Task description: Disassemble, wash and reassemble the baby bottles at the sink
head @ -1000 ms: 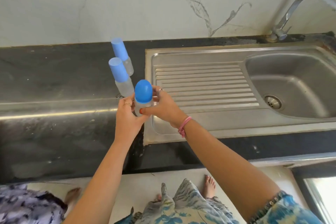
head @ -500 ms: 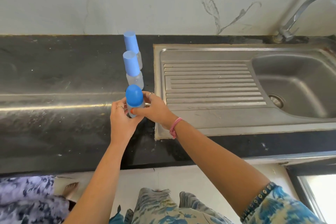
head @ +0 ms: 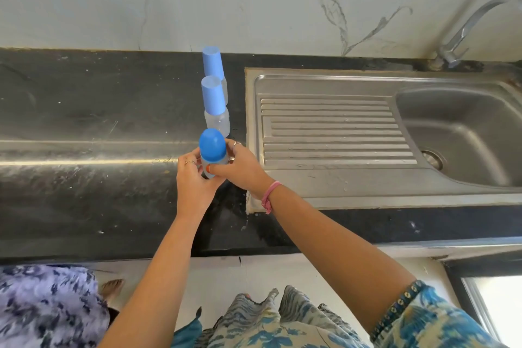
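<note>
A small clear baby bottle with a rounded blue cap stands upright at the near end of a row on the black counter. My left hand grips its body from the left. My right hand grips it from the right, thumb across the front. Behind it stand two more capped bottles, the middle bottle and the far bottle, both with taller flat-topped blue caps. The held bottle's base is hidden by my fingers.
The steel sink with its ribbed drainboard lies just right of the bottles. A tap stands at the back right. A marble wall backs the counter. A second person's patterned clothing shows at the bottom left.
Both hands have carried the round-capped bottle left and down, from over the drainboard's edge to the counter in line with the other two bottles.
</note>
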